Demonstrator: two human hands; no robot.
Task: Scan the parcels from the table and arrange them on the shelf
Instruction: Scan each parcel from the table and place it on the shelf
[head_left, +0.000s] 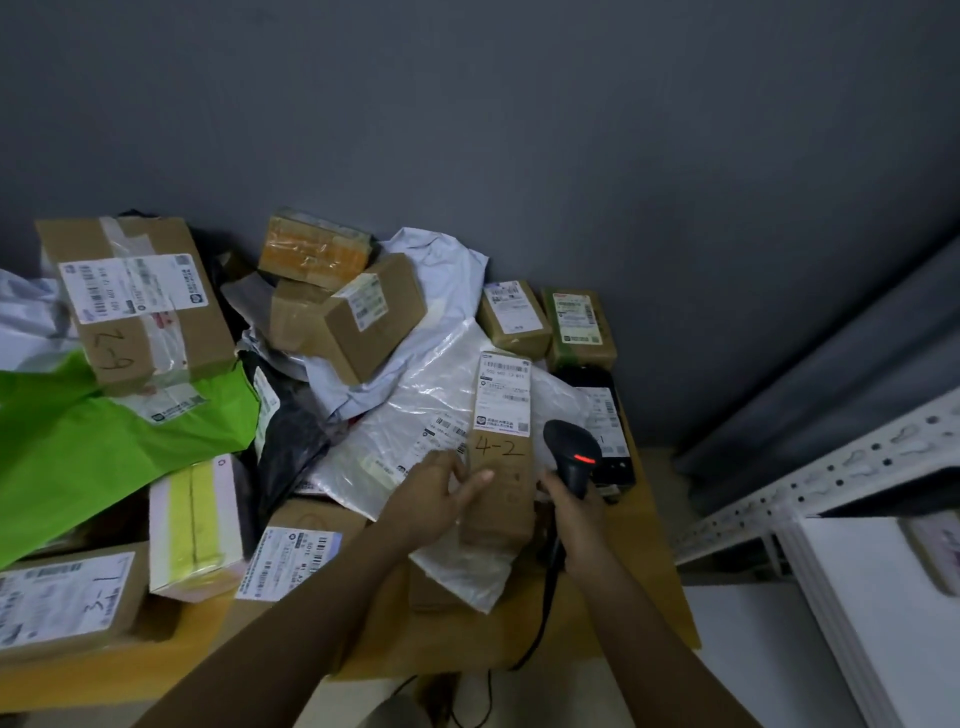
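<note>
A long narrow cardboard parcel (501, 441) marked "4-2" with a white label lies on the pile at the table's right side. My left hand (434, 499) holds its lower left edge, thumb on top. Just right of it, my right hand (579, 519) grips the handle of a black barcode scanner (571, 452), whose red light is on and whose head points toward the parcel. A cable hangs from the scanner's handle.
The wooden table (644, 571) carries several parcels: a large box (140, 301) marked "Z-9", a green bag (104, 441), white and clear poly bags, small boxes (514, 317) by the grey wall. A white metal shelf (831, 499) stands at the right.
</note>
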